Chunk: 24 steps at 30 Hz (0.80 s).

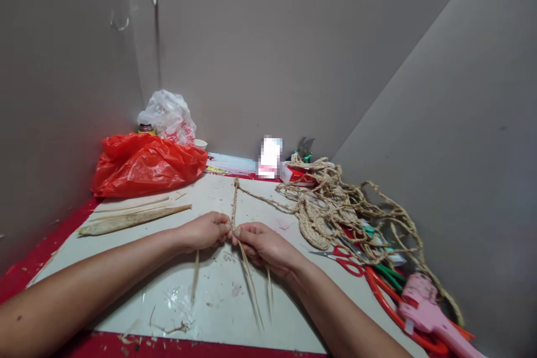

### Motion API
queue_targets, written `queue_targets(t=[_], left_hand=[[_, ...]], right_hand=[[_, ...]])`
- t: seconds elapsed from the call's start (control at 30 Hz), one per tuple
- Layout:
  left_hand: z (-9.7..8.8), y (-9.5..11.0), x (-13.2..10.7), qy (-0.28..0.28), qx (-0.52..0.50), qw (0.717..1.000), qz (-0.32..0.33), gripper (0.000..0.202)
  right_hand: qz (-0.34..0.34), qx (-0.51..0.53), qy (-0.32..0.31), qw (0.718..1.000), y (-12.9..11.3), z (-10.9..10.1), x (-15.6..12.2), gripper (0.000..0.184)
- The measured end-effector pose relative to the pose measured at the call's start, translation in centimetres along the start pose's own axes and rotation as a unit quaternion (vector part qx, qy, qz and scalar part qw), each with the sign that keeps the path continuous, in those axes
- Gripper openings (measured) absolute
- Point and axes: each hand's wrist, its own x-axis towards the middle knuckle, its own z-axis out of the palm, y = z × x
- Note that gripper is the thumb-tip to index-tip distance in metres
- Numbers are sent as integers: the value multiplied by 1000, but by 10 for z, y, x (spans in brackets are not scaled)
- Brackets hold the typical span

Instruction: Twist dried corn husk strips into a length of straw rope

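A narrow braid of straw-coloured fibre (pixel 235 201) runs down the middle of the white board (pixel 138 291). At the braid's lower end my left hand (pixel 210 229) is closed, pinching the fibre from the left. From the right my right hand (pixel 260 243) pinches the same end, its fingertips almost touching the left ones. Loose strands (pixel 250 288) hang out below both hands toward me. A braided cord leads from the braid's top end to a tangled heap of braided rope (pixel 319 207) at the right.
Red-handled scissors (pixel 346 260) and a pink glue gun (pixel 428 307) lie at the right. Dry husk pieces (pixel 134 221) lie left, before a red plastic bag (pixel 151 165). Behind stand a white bag (pixel 168 114) and a blurred bright screen (pixel 269 156). Grey walls enclose the table.
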Motion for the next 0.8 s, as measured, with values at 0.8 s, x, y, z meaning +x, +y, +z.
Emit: queue_targets(t=[0.8], left_hand=[[7, -13, 4, 95, 12, 995, 3, 19]], right_hand=[[-80, -388, 85, 914, -13, 9, -16, 28]])
